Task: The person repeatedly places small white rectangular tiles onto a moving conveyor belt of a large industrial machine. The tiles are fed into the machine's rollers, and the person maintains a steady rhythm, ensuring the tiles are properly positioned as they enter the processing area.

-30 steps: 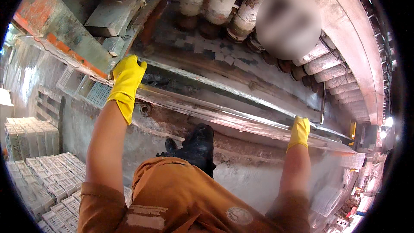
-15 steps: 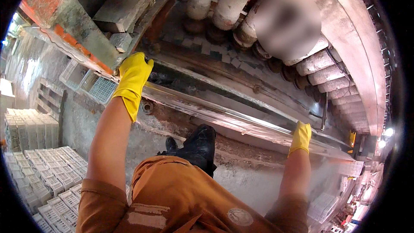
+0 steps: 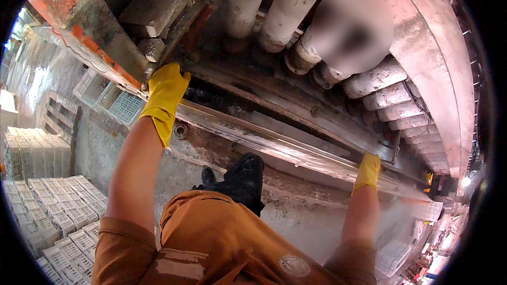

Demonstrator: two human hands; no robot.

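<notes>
Both my hands wear yellow gloves and reach forward to a long metal panel (image 3: 264, 145) along the front of a machine. My left hand (image 3: 166, 87) is closed at its left end, beside the orange-edged frame (image 3: 103, 55); its fingertips are partly hidden. Farther right, my right hand (image 3: 368, 169) makes a fist over the panel's upper edge, and its fingers' far side is hidden. Behind the panel runs a dark trough (image 3: 232, 108) with a long dirty ledge on its far side. Thick pale cylinders (image 3: 288, 13) stand in a row beyond.
A perforated plastic crate (image 3: 120, 104) sits left of my left arm. Stacked white crates (image 3: 66, 206) fill the lower left, near a wooden pallet (image 3: 58, 116). My black boot (image 3: 245, 179) stands on wet grey floor. A round blur covers some cylinders.
The long pale edge between my hands has dropped toward me, and the pale pieces seen behind it no longer show. My right hand has moved slightly down; my left has hardly moved.
</notes>
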